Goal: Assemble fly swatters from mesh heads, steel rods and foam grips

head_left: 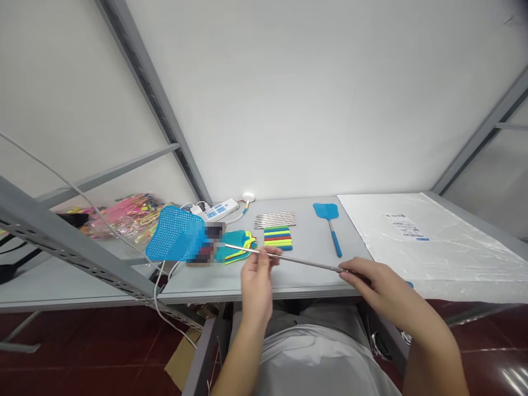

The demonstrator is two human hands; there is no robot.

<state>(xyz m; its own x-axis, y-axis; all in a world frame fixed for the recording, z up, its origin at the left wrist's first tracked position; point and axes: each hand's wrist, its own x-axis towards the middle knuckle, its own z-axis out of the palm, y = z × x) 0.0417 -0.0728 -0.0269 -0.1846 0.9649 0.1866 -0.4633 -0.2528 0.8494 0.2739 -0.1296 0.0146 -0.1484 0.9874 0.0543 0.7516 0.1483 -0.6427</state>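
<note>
Plastic bags: clear, crinkled film (124, 217) wraps a heap of pink and yellow pieces at far left, too tangled to count.
Blue swatter: one, its perforated plastic head (175, 234) raised at left over the edge of the surface (309, 242); a pixelated patch hides where head and rod meet.
Power strip: one, white with blue socket faces (220, 210), plugs seated at its left end.
Loose heads: a flat pile in teal and yellow (235, 245), overlapping, number unclear.
Left hand: pinches the swatter's slim, shiny metal rod (305, 263) between thumb and fingers (258, 280).
Silver rods: a neat row of bare metal (275, 219), side by side.
Coloured tubes: at least six, in green, blue, red and yellow (278, 238), lined up just below the silver rods.
Second swatter: one, blue head and handle on a metal stem (336, 242), lying flat.
Right hand: grasps the rod's other end (377, 280).
White package: one, glossy plastic with a printed label (454, 236), contents hidden.
</note>
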